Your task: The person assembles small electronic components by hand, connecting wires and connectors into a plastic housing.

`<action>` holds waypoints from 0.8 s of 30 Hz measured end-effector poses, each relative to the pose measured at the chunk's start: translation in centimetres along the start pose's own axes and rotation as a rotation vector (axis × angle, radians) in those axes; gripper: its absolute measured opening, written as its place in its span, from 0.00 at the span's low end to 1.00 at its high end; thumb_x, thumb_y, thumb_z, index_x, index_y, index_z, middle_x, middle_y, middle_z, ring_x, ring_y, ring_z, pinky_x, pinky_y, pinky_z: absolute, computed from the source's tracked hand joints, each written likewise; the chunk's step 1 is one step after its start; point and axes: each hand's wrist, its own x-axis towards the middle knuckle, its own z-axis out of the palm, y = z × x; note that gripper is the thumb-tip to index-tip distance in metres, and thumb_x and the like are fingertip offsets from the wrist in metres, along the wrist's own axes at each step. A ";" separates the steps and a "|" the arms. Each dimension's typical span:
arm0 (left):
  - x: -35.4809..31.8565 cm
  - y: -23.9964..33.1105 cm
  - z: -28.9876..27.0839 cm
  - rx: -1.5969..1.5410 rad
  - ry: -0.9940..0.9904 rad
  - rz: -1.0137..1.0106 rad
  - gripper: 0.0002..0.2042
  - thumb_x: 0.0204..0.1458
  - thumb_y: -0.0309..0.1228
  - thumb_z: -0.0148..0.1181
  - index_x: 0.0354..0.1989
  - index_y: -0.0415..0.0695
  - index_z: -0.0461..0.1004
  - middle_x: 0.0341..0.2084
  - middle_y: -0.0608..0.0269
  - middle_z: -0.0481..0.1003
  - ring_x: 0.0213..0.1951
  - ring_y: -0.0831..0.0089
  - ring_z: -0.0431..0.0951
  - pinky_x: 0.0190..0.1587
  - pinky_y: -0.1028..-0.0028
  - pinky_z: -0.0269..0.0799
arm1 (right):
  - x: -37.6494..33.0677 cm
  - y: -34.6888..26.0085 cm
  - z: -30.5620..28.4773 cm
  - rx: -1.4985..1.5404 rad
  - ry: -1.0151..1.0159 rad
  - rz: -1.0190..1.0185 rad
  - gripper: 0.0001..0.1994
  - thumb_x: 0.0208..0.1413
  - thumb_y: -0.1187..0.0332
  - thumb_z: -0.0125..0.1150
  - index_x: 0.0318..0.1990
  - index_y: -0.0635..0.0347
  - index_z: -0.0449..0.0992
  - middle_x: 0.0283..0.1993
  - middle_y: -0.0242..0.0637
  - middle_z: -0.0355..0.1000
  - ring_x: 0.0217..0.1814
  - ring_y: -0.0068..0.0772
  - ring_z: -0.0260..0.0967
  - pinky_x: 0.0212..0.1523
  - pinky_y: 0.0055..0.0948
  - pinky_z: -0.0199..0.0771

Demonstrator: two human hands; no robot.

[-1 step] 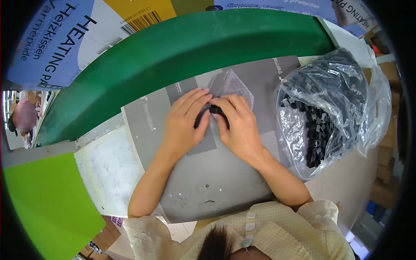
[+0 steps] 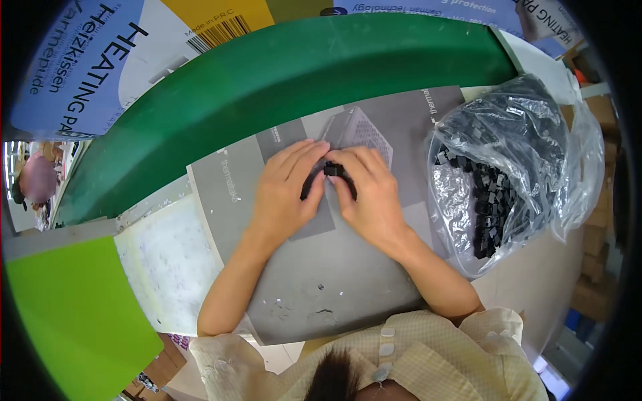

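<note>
A small black blocky piece (image 2: 332,171) is pinched between my fingertips above the grey printed board. My left hand (image 2: 284,184) comes at it from the left, fingers bent together, thumb close to the piece. From the other side my right hand (image 2: 373,194) grips it with thumb and forefinger. Dark curved bits show inside both thumbs; I cannot tell whether they belong to the same piece. My fingers cover much of it. To the right lies a clear plastic bag (image 2: 535,144), with many similar small black pieces (image 2: 491,204) inside.
The grey board (image 2: 294,294) carries a few small crumbs and a scuffed spot near me. Behind it curves a green panel (image 2: 301,73), with printed cartons (image 2: 87,60) beyond. A bright green sheet (image 2: 73,314) lies at the left, beside a stained white surface (image 2: 167,254).
The black piece and my fingertips have shifted very slightly toward me. Both hands keep their grip.
</note>
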 end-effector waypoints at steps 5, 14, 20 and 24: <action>-0.3 0.6 -0.7 0.018 0.054 0.021 0.16 0.48 0.25 0.64 0.48 0.46 0.78 0.43 0.67 0.80 0.47 0.68 0.77 0.58 0.60 0.63 | 0.0 -1.2 0.1 0.328 0.020 0.261 0.20 0.51 0.82 0.62 0.53 0.60 0.73 0.42 0.40 0.77 0.33 0.33 0.74 0.37 0.30 0.77; -0.2 0.5 -0.7 0.032 0.166 0.127 0.17 0.43 0.31 0.70 0.44 0.48 0.80 0.41 0.69 0.80 0.45 0.70 0.77 0.54 0.64 0.62 | 0.1 -1.8 -1.1 0.767 -0.016 0.471 0.15 0.62 0.75 0.59 0.56 0.63 0.71 0.47 0.39 0.79 0.39 0.23 0.76 0.36 0.25 0.76; -0.1 0.2 -0.8 -0.047 0.243 0.121 0.16 0.43 0.33 0.71 0.42 0.46 0.81 0.40 0.69 0.81 0.43 0.67 0.77 0.49 0.67 0.63 | 0.3 -0.8 -1.9 1.120 -0.169 0.520 0.18 0.65 0.66 0.57 0.59 0.62 0.68 0.45 0.39 0.78 0.38 0.23 0.75 0.32 0.21 0.72; 0.1 0.3 -0.8 -0.047 0.241 0.166 0.17 0.42 0.34 0.71 0.42 0.46 0.82 0.41 0.68 0.81 0.42 0.69 0.77 0.45 0.69 0.65 | 0.4 -0.7 -2.1 1.290 -0.223 0.628 0.18 0.63 0.67 0.60 0.57 0.62 0.68 0.45 0.37 0.76 0.37 0.23 0.73 0.32 0.21 0.71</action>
